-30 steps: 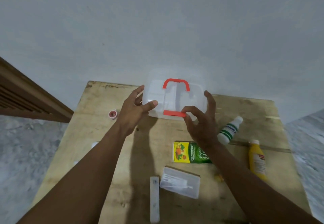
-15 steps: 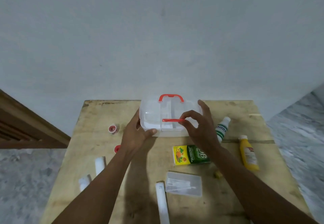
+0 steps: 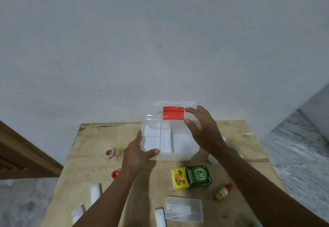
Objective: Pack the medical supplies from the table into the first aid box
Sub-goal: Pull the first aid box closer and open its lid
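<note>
The clear first aid box (image 3: 169, 156) stands at the far side of the wooden table (image 3: 89, 166). Its lid, with a red latch (image 3: 173, 113), is tipped up and back, showing white divided compartments inside. My left hand (image 3: 138, 153) grips the box's near left corner. My right hand (image 3: 203, 130) holds the raised lid's edge between thumb and fingers, just right of the latch. On the table lie a green and yellow medicine carton (image 3: 192, 176), a small red-capped bottle (image 3: 223, 191), a clear flat case (image 3: 184, 209) and a white tube (image 3: 160, 218).
Two small red-cored tape rolls (image 3: 109, 153) (image 3: 115, 173) and two white rolls (image 3: 95, 192) (image 3: 78, 213) lie on the table's left. A white bottle (image 3: 212, 158) is mostly hidden behind my right forearm. A grey wall rises right behind the box.
The lid was shut with my right fingers on the red latch; now it is swung up and open. My left hand slid to the box's near corner. The view tilted.
</note>
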`<action>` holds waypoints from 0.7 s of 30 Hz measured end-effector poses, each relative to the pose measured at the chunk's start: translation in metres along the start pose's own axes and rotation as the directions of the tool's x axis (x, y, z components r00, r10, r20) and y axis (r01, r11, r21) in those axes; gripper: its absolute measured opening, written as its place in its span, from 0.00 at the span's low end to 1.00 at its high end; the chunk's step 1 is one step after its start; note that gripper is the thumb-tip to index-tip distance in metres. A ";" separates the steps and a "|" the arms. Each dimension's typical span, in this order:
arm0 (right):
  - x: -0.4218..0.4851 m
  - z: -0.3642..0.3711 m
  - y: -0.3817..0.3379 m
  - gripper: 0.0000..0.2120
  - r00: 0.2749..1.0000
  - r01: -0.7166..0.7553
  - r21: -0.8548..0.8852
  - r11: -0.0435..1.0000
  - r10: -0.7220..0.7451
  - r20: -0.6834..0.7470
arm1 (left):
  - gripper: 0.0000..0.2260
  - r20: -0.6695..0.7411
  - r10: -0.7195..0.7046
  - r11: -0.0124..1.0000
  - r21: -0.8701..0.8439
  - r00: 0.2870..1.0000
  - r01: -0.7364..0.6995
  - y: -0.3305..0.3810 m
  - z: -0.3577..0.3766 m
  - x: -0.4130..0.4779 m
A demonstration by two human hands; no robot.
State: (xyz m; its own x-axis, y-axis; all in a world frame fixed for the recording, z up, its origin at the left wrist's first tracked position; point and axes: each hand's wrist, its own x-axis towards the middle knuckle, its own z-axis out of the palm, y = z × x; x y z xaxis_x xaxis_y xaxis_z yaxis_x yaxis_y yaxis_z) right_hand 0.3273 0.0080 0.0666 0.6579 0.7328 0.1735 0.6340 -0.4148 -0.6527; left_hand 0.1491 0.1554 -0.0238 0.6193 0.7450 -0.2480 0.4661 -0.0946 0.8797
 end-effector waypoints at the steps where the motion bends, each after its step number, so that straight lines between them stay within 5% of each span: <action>1: 0.004 -0.002 0.002 0.23 0.998 -0.028 -0.028 0.999 0.030 0.053 | 0.51 0.000 -0.004 1.000 0.007 1.000 0.004 -0.001 -0.001 0.001; 4: 0.021 -0.013 0.000 0.21 0.992 -0.054 -0.115 0.992 0.067 0.111 | 0.49 0.007 0.001 0.999 0.038 1.000 -0.001 -0.001 -0.001 0.001; 14: 0.076 -0.012 0.001 0.22 0.931 -0.280 0.072 0.957 0.289 -0.222 | 0.42 0.028 0.074 0.993 0.092 0.997 -0.077 0.002 -0.002 -0.017; 21: 0.089 -0.020 0.017 0.21 0.945 -0.272 0.089 0.958 0.284 -0.162 | 0.39 0.126 0.201 0.979 -0.041 0.971 -0.197 0.016 -0.006 -0.033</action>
State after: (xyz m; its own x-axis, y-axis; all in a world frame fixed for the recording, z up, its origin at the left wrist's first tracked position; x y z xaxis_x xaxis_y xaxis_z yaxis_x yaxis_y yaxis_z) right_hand 0.4048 0.0554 0.0855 0.8677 0.4872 0.0983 0.3918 -0.5487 -0.7385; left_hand 0.1322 0.1334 0.0004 0.7750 0.6214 -0.1154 0.3085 -0.2126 0.9271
